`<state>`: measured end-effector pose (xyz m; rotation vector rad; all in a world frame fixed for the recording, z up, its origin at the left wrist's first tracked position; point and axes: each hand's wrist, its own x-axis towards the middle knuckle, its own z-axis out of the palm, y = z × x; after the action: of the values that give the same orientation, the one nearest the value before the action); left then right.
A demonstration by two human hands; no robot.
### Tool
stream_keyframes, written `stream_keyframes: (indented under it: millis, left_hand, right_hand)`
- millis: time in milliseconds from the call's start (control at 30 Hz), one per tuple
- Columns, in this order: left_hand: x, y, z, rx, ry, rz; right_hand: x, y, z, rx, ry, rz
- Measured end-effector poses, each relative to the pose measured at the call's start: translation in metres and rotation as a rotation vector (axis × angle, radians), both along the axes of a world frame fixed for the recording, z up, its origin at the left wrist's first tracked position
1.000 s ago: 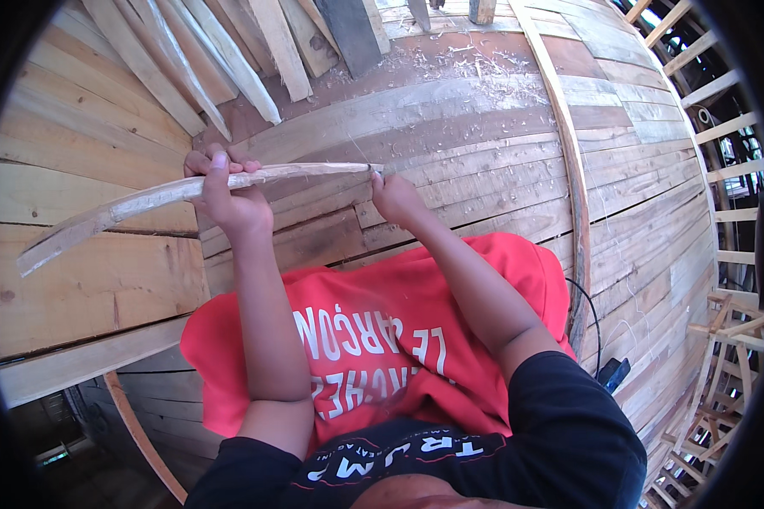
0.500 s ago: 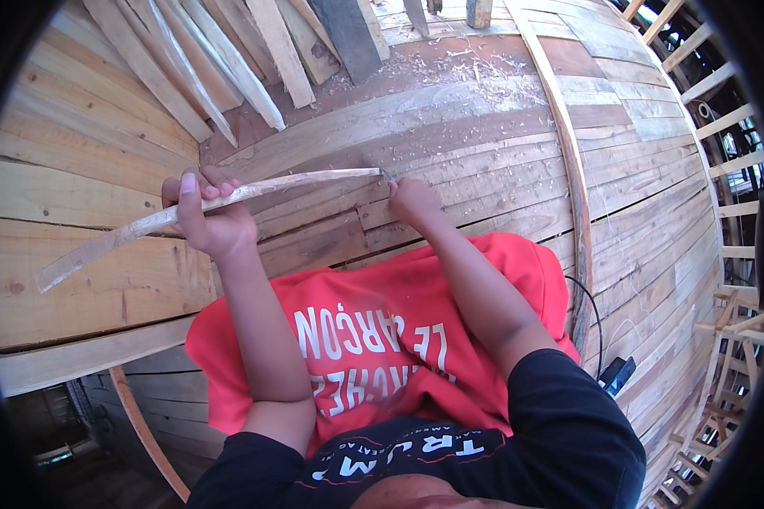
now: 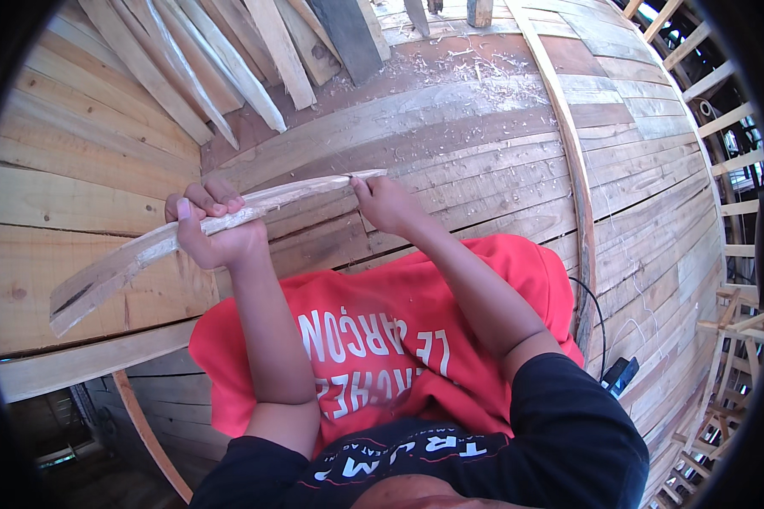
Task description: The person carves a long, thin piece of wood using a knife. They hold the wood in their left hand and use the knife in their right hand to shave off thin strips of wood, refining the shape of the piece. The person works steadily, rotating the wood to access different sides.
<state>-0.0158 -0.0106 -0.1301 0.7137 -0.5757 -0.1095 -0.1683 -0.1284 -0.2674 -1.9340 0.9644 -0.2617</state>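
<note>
A long, curved strip of pale wood [image 3: 157, 236] slants across in front of me, its wide end at the left and its narrow tip at the right. My left hand [image 3: 216, 220] is closed round its middle, thumb on the near side and fingers over the far side. Close to the tip, my right hand [image 3: 386, 204] is closed against the strip. A tiny dark point shows at its fingertips; what it belongs to is hidden in the hand. Both forearms pass over a red cloth with white lettering [image 3: 399, 339] on my lap.
Several loose wooden strips [image 3: 276, 51] and a dark grey board [image 3: 339, 34] lie at the upper left. Wood shavings [image 3: 492, 76] litter the planked surface [image 3: 484, 170]. A long batten [image 3: 564, 127] crosses it on the right, near a black device [image 3: 620, 376] with a cable.
The strip has shifted right and rolled so more of its broad face shows. My right hand has moved left from just beyond the tip onto the strip. The left hand still holds it.
</note>
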Motion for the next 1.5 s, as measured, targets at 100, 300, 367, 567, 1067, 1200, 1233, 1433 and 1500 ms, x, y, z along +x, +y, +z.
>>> stream_keyframes:
  millis: [100,300,367,567,1067,1200,1233,1433,1500]
  left_hand:
    - [-0.007,0.001,-0.001,0.015,-0.098,-0.087]
    - [-0.004,-0.009,-0.020,-0.019,-0.092,-0.085]
    - [0.002,-0.009,-0.025,-0.021,-0.039,-0.056]
    - [0.001,-0.015,-0.025,-0.066,-0.128,-0.152]
    - [-0.041,-0.021,-0.014,-0.024,-0.224,-0.176]
    - [-0.031,-0.022,-0.015,-0.012,-0.176,-0.134]
    - [-0.028,-0.021,-0.016,-0.007,-0.163,-0.100]
    - [-0.032,-0.024,-0.013,0.039,-0.051,0.062]
    - [-0.032,-0.026,-0.016,0.012,-0.005,0.077]
  right_hand:
    - [-0.004,0.011,0.033,0.053,-0.025,0.047]
    - [-0.019,-0.012,0.028,0.143,0.004,0.024]
    - [-0.021,-0.018,0.034,0.102,0.051,0.037]
    - [-0.011,-0.023,-0.014,0.113,0.117,-0.170]
    - [-0.003,-0.009,0.020,0.036,0.002,-0.249]
    - [-0.008,-0.018,-0.004,0.124,-0.024,-0.294]
    - [-0.007,-0.017,0.000,0.140,-0.020,-0.278]
    - [0.001,-0.007,0.007,-0.037,0.059,-0.344]
    - [-0.001,-0.004,0.006,-0.030,0.042,-0.291]
